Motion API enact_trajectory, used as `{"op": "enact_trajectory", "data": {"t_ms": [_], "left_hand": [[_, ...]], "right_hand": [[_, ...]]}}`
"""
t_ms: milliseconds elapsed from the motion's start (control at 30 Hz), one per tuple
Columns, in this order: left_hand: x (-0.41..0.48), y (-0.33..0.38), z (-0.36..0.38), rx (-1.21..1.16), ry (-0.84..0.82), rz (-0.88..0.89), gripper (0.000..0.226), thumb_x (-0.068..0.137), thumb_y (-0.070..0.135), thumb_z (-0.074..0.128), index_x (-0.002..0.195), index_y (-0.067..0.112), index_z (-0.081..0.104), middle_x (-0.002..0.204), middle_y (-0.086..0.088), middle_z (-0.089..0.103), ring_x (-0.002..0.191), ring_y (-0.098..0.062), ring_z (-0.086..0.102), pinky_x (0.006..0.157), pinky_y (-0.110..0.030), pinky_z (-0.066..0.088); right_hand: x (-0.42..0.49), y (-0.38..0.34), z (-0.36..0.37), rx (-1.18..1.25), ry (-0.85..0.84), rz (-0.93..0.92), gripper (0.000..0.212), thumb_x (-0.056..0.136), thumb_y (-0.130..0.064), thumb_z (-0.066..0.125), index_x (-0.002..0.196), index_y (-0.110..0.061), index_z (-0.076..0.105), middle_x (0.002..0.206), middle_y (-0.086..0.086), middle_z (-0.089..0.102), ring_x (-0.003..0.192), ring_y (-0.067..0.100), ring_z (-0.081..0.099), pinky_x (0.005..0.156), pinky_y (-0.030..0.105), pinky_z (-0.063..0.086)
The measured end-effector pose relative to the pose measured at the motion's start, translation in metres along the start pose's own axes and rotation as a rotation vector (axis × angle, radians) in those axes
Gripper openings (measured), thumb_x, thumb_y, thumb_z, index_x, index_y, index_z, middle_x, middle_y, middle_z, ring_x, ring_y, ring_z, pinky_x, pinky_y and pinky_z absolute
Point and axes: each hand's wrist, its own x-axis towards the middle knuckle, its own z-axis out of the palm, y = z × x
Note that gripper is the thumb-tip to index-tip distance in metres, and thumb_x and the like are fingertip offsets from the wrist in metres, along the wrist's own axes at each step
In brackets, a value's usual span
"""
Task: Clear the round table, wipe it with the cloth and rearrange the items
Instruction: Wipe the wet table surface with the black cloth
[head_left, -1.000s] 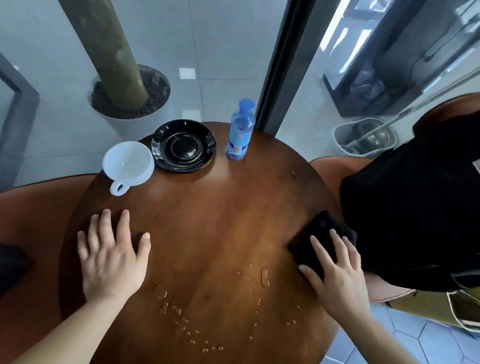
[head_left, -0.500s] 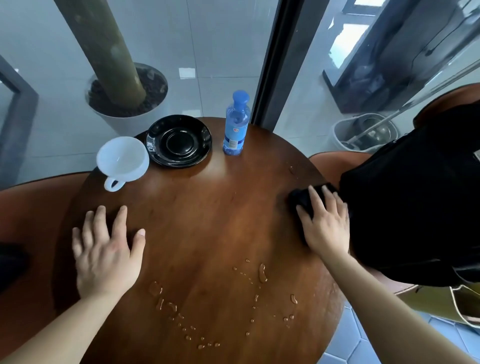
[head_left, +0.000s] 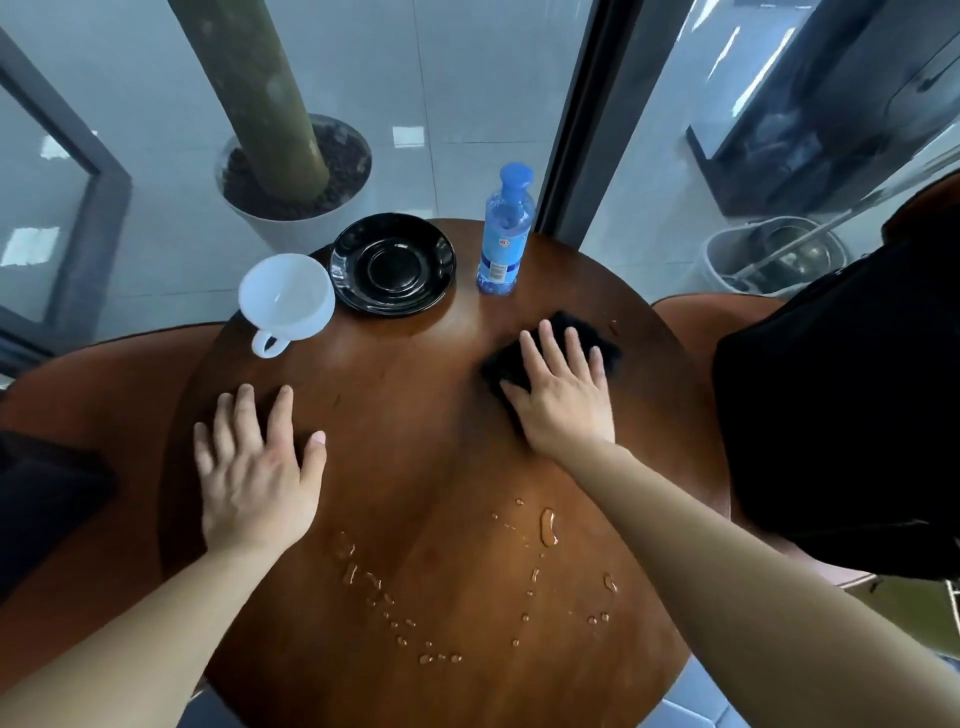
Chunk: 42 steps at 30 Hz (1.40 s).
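Observation:
The round brown wooden table (head_left: 426, 467) fills the middle of the view. My right hand (head_left: 563, 395) lies flat on a black cloth (head_left: 587, 332), pressing it onto the table's right half, just below the blue water bottle (head_left: 505, 234). My left hand (head_left: 257, 473) rests flat on the left side with fingers spread and holds nothing. At the far edge stand a white cup (head_left: 285, 299) and a black saucer (head_left: 393, 264), side by side. Water drops (head_left: 547, 527) lie scattered over the near part of the table.
A potted trunk in a white planter (head_left: 296, 171) stands behind the glass beyond the table. A black garment (head_left: 841, 415) hangs over the brown chair on the right. A mop bucket (head_left: 769, 254) stands at the far right. Another brown seat (head_left: 78, 441) lies to the left.
My right hand has slid the black cloth from the table's right edge up and inward toward the bottle. My left hand has stayed flat in place.

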Motion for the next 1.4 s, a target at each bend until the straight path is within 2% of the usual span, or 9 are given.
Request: {"op": "enact_trajectory", "data": {"t_ms": [200,367,533,667,900,1067,1200,1300,1400], "left_hand": [[0.000,-0.003,0.002,0.018,-0.009,0.006,0.068,0.095,0.052,0.031,0.150,0.014,0.039,0.157,-0.026,0.031,0.148,-0.044,0.023,0.118,-0.065,0.018],[0.001,-0.002,0.003,-0.011,-0.019,0.023,0.061,0.100,0.047,0.037,0.150,0.012,0.038,0.157,-0.028,0.030,0.148,-0.045,0.022,0.118,-0.065,0.016],[0.001,-0.003,0.000,-0.052,-0.047,0.041,0.061,0.099,0.042,0.049,0.150,0.012,0.037,0.157,-0.029,0.029,0.148,-0.046,0.021,0.119,-0.066,0.014],[0.002,-0.002,0.000,-0.072,-0.071,0.036,0.061,0.099,0.040,0.049,0.150,0.010,0.035,0.157,-0.031,0.026,0.147,-0.049,0.018,0.118,-0.068,0.012],[0.003,-0.006,-0.002,-0.089,-0.085,0.055,0.061,0.101,0.045,0.043,0.153,0.015,0.033,0.161,-0.026,0.022,0.151,-0.044,0.013,0.120,-0.063,0.009],[0.003,-0.028,-0.011,-0.082,-0.177,0.161,0.062,0.102,0.053,0.033,0.158,0.028,0.025,0.168,-0.014,0.010,0.156,-0.033,0.005,0.124,-0.053,0.005],[-0.012,-0.054,-0.016,0.002,-0.197,0.357,0.063,0.103,0.052,0.027,0.159,0.024,0.020,0.168,-0.016,0.010,0.155,-0.035,0.007,0.126,-0.051,0.007],[-0.026,-0.060,-0.015,0.034,-0.165,0.437,0.066,0.102,0.052,0.022,0.158,0.018,0.023,0.166,-0.019,0.019,0.154,-0.037,0.016,0.125,-0.054,0.012],[-0.027,-0.058,-0.018,0.060,-0.146,0.437,0.066,0.100,0.053,0.021,0.157,0.020,0.026,0.165,-0.017,0.024,0.153,-0.037,0.019,0.125,-0.055,0.012]], "right_hand": [[-0.036,-0.043,0.013,-0.140,-0.087,-0.460,0.068,0.100,-0.062,0.031,0.160,-0.032,0.015,0.169,-0.007,0.004,0.156,0.021,-0.004,0.125,0.045,-0.005],[-0.020,0.051,-0.017,-0.090,-0.091,0.024,0.065,0.102,-0.058,0.032,0.160,-0.038,0.010,0.169,-0.011,-0.001,0.156,0.019,-0.006,0.124,0.042,-0.002],[-0.123,0.077,0.005,-0.066,-0.093,0.120,0.063,0.102,-0.056,0.030,0.159,-0.038,0.012,0.168,-0.013,-0.001,0.155,0.018,-0.007,0.125,0.042,0.000],[-0.206,0.061,0.035,0.016,-0.013,0.266,0.069,0.093,-0.058,0.027,0.157,-0.031,0.029,0.167,-0.006,0.017,0.155,0.025,0.009,0.124,0.049,0.011],[-0.246,0.031,0.062,-0.068,0.022,0.069,0.066,0.095,-0.056,0.036,0.156,-0.032,0.031,0.166,-0.005,0.020,0.154,0.027,0.017,0.123,0.049,0.014],[-0.196,0.031,0.056,0.006,0.097,0.385,0.063,0.101,-0.056,0.030,0.158,-0.030,0.024,0.168,-0.002,0.016,0.155,0.029,0.008,0.124,0.049,0.007],[-0.285,-0.038,0.081,-0.055,0.090,0.093,0.066,0.097,-0.055,0.033,0.155,-0.024,0.035,0.165,0.001,0.026,0.154,0.031,0.017,0.123,0.053,0.016],[-0.293,-0.017,0.081,-0.132,0.047,-0.146,0.065,0.097,-0.057,0.034,0.154,-0.026,0.038,0.165,-0.002,0.025,0.154,0.027,0.016,0.122,0.053,0.019],[-0.248,0.007,0.072,-0.136,0.088,0.020,0.066,0.097,-0.058,0.030,0.155,-0.028,0.036,0.165,-0.003,0.027,0.154,0.026,0.017,0.123,0.051,0.016]]}}
